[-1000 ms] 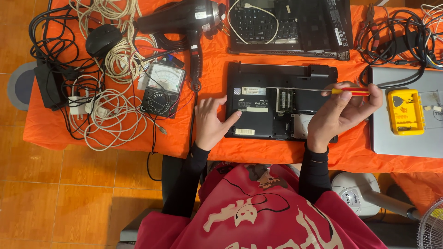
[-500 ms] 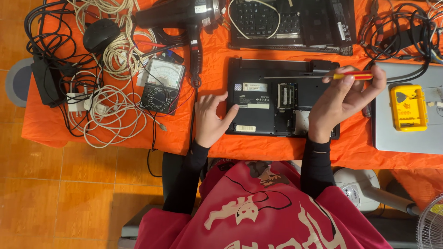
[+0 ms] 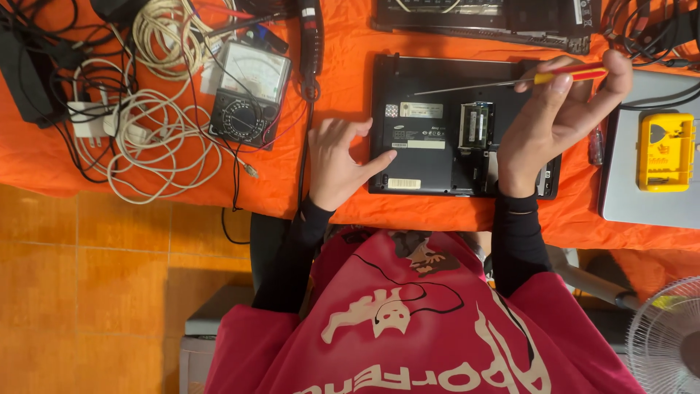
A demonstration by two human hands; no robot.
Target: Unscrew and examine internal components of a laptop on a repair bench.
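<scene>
**Screwdriver over upturned laptop**

Right hand (image 3: 554, 124) grips a screwdriver (image 3: 510, 82) by its red-yellow handle, shaft lying nearly flat, tip over the laptop (image 3: 430, 157) w/o clearly touching. Left hand (image 3: 339, 164) empty, fingers spread, thumb on the laptop's left edge, prob. to steady it. Laptop lies bottom-up on the orange worktop (image 3: 343, 87), memory bay open. Multimeter (image 3: 249, 93) & white cables (image 3: 157, 142) to the left, yellow case (image 3: 665, 152) right.

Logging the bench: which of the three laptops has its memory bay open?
The black laptop lying underside up under both hands; its exposed memory module shows. The silver laptop and the far one show none.
</scene>
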